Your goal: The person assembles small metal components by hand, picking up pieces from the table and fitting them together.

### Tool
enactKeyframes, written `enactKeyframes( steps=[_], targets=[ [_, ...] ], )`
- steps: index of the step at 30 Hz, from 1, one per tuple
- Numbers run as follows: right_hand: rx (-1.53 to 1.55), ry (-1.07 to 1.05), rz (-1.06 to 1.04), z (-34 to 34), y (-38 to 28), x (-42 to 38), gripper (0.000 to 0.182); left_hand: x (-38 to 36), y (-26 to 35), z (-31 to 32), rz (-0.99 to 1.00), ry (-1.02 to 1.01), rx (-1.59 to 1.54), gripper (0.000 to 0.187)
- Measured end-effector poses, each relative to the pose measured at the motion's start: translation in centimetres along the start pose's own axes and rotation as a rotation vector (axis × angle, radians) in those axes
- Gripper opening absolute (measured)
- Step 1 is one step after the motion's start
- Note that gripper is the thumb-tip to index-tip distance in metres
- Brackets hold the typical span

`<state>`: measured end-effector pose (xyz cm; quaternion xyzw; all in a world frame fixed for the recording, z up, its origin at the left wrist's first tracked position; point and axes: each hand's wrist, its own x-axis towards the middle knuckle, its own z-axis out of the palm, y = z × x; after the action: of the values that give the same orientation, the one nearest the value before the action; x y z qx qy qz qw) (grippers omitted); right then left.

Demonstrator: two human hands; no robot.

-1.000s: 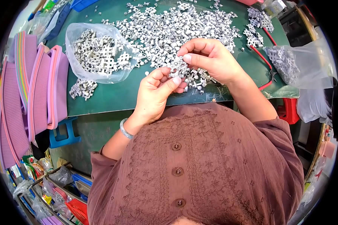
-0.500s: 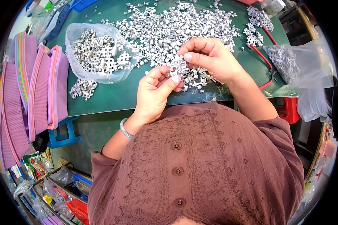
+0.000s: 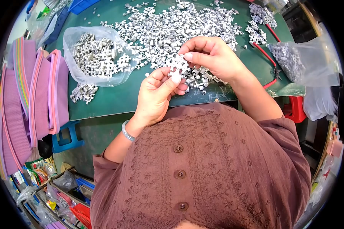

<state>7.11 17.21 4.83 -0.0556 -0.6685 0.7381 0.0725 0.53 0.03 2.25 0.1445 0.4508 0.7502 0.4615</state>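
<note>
My left hand (image 3: 154, 91) pinches a small silver-grey lattice piece (image 3: 177, 66) between thumb and fingers, just above the table's near edge. At the piece's upper edge, the thumb and index finger of my right hand (image 3: 214, 59) are closed; whether they hold the lattice itself or a tiny separate part is hidden. Behind both hands spreads a wide heap of small silver-grey parts (image 3: 179, 30). To the left, an open clear plastic bag (image 3: 70, 45) contains many lattice pieces (image 3: 95, 55). A smaller cluster of lattice pieces (image 3: 84, 92) lies in front of that bag.
Red-handled pliers (image 3: 271, 59) lie at the right, beside a clear bag of grey pieces (image 3: 288, 61). More lattice clusters (image 3: 258, 32) sit behind. Purple mesh items with striped trim (image 3: 38, 91) crowd the left edge, above a blue stool (image 3: 68, 137). A red stool (image 3: 296, 108) stands at right.
The lattice piece has turned so its flat, holed face shows more plainly. My right hand has shifted slightly up and left. The view has moved a little.
</note>
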Motion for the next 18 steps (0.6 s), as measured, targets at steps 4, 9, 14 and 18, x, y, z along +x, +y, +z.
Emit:
enactKeyframes(
  steps=[4, 9, 14, 18],
  targets=[
    [-0.013, 0.006, 0.019, -0.02, -0.15, 0.00, 0.011, 0.06, 0.03, 0.16, -0.005, 0.011, -0.033, 0.014],
    [-0.020, -0.008, -0.001, -0.12, -0.08, 0.11, 0.011, 0.16, -0.12, 0.01, -0.007, 0.013, -0.063, 0.015],
    [-0.018, -0.010, 0.010, -0.28, 0.08, 0.18, 0.011, 0.23, -0.17, -0.06, -0.011, 0.010, -0.078, 0.016],
    [-0.059, -0.015, -0.025, -0.38, 0.08, 0.25, 0.011, 0.41, 0.10, 0.14, 0.000, 0.006, -0.078, 0.025]
  ],
)
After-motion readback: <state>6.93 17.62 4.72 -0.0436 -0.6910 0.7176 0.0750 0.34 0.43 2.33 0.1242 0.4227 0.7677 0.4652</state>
